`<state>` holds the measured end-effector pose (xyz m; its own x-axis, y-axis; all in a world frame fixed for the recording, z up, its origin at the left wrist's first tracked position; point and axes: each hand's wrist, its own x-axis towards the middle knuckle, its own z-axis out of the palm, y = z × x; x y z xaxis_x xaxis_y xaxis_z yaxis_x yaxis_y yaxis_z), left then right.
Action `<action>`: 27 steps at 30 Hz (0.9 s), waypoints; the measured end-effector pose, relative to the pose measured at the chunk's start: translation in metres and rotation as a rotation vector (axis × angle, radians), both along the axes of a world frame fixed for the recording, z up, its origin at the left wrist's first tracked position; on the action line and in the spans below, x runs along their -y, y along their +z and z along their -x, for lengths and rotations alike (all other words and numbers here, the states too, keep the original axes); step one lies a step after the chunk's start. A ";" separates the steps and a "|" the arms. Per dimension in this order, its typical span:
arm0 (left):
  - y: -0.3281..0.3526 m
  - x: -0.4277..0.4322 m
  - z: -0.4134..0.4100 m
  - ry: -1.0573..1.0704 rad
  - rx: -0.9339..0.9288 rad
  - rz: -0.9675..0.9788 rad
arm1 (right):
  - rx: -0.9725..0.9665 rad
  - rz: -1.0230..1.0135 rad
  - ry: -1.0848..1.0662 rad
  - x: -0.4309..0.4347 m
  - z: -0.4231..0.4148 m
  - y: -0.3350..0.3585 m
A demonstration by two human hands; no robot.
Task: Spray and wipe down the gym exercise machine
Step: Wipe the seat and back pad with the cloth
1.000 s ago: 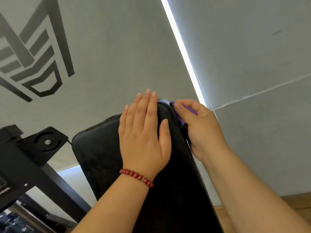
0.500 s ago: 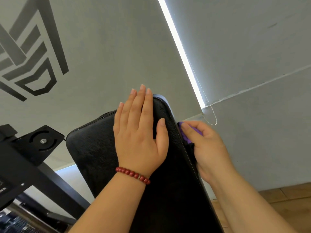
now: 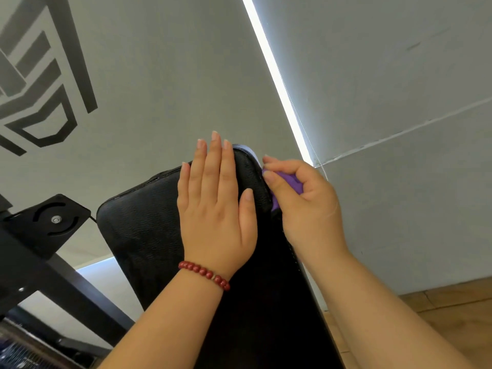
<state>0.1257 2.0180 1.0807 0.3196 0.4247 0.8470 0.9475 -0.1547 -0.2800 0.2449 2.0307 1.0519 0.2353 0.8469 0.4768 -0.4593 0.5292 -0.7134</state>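
A black padded backrest (image 3: 143, 225) of the gym machine rises through the middle of the view. My left hand (image 3: 215, 209), with a red bead bracelet at the wrist, lies flat on the pad's top right part, fingers straight. My right hand (image 3: 306, 206) grips a purple cloth (image 3: 288, 181) and presses it against the pad's right side edge near the top corner. Most of the cloth is hidden inside the hand. No spray bottle is in view.
The machine's black metal frame with a round pivot plate (image 3: 54, 219) stands at the left. Grey roller blinds (image 3: 386, 75) with a bright gap and a bead chain hang behind the pad. Wooden floor (image 3: 452, 310) shows at the lower right.
My right hand with the cloth slid down the pad's right edge, then came back up to near the top corner. My left hand stayed flat on the pad.
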 end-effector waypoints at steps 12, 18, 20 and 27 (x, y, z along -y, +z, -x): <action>-0.007 0.002 0.001 -0.020 -0.008 -0.002 | 0.015 -0.052 -0.070 0.012 0.004 -0.012; -0.014 0.005 0.001 -0.033 -0.021 0.002 | -0.011 -0.016 -0.042 0.020 0.003 -0.024; -0.015 0.004 0.001 -0.024 -0.012 0.001 | -0.028 0.013 -0.048 0.027 0.004 -0.034; -0.026 0.009 -0.004 -0.015 0.025 0.010 | -0.035 -0.022 0.048 0.003 -0.003 -0.008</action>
<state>0.1301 2.0093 1.0545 0.3051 0.4288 0.8503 0.9516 -0.1716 -0.2549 0.2477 2.0276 1.0440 0.2118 0.8468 0.4880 -0.5089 0.5218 -0.6846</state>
